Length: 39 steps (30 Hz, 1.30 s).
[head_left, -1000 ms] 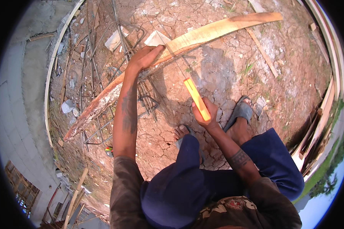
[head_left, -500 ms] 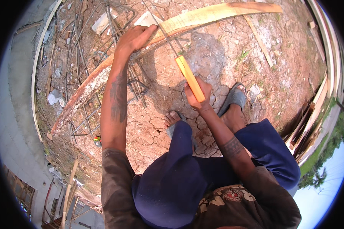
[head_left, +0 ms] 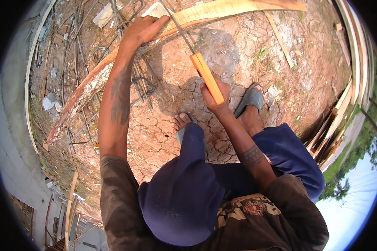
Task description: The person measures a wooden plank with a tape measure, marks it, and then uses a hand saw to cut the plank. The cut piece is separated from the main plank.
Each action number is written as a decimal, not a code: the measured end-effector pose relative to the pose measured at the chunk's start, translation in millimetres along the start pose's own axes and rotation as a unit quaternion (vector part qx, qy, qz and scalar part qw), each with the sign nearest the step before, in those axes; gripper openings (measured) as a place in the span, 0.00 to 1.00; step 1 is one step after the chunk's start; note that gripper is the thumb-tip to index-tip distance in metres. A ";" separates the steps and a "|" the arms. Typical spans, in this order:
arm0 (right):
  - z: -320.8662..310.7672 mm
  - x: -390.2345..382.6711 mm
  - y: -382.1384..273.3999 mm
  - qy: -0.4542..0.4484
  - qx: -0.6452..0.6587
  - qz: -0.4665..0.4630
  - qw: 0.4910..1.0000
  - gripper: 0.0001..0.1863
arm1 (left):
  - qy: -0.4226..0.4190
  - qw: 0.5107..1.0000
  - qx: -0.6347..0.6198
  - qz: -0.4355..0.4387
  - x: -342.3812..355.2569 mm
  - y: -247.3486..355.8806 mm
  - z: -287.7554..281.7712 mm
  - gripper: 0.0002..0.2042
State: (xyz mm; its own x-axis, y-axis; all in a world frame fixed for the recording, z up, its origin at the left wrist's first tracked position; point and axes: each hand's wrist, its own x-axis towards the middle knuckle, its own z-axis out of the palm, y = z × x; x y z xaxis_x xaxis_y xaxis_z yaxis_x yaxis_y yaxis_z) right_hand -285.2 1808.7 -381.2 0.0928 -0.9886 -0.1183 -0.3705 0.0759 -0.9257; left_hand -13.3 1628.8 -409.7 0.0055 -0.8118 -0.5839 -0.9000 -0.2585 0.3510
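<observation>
A long pale wooden plank (head_left: 222, 9) runs across the cracked red earth from lower left to upper right. My left hand (head_left: 143, 30) lies flat on the plank, pressing it down. My right hand (head_left: 214, 97) grips the orange handle of a hand saw (head_left: 206, 76). The thin saw blade (head_left: 178, 27) slants up to the plank just right of my left hand. Whether the teeth are in the wood I cannot tell. My feet in grey sandals (head_left: 250, 99) stand below the plank.
Bent steel rods (head_left: 80, 50) lie tangled under and left of the plank. A thin wooden stick (head_left: 279, 38) lies at upper right. Stacked boards (head_left: 343, 104) line the right rim. A grey concrete wall (head_left: 12, 138) curves along the left.
My right hand has drawn the saw handle down and toward me along the blade's line. The plank and my left hand sit higher in view as my head shifted.
</observation>
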 end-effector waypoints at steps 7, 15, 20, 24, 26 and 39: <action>-4.5 -2.2 -10.3 0.002 -0.013 -0.010 1.000 0.03 | -0.020 1.000 0.007 0.016 5.2 -4.8 -0.5 0.44; -30.8 -29.1 -23.3 -0.017 -0.063 0.000 0.998 0.04 | -0.024 0.999 -0.008 0.028 -1.8 -2.5 -4.8 0.45; -32.6 -22.4 -29.2 -0.032 -0.059 -0.008 0.998 0.04 | 0.023 1.000 0.014 0.009 7.0 -8.6 4.2 0.40; -42.3 -14.1 -36.2 -0.050 -0.049 0.046 0.996 0.05 | -0.004 1.000 0.000 0.022 -4.9 1.2 -0.7 0.41; -43.0 -30.4 -26.2 -0.038 -0.040 0.047 0.997 0.05 | -0.010 1.000 0.003 0.006 -8.9 1.4 -5.2 0.40; -22.8 -59.0 31.3 -0.004 -0.068 0.007 0.998 0.03 | 0.142 0.988 0.027 0.046 -8.7 -14.7 5.1 0.35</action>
State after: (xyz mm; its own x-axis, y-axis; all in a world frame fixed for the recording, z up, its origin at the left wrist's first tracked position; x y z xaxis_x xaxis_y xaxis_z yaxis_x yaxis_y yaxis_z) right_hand -323.4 1866.5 -395.0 0.0945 -0.9865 -0.1338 -0.4935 0.0703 -0.8669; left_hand -2.4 1642.3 -413.4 0.0367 -0.9467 -0.3201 -0.9243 -0.1539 0.3492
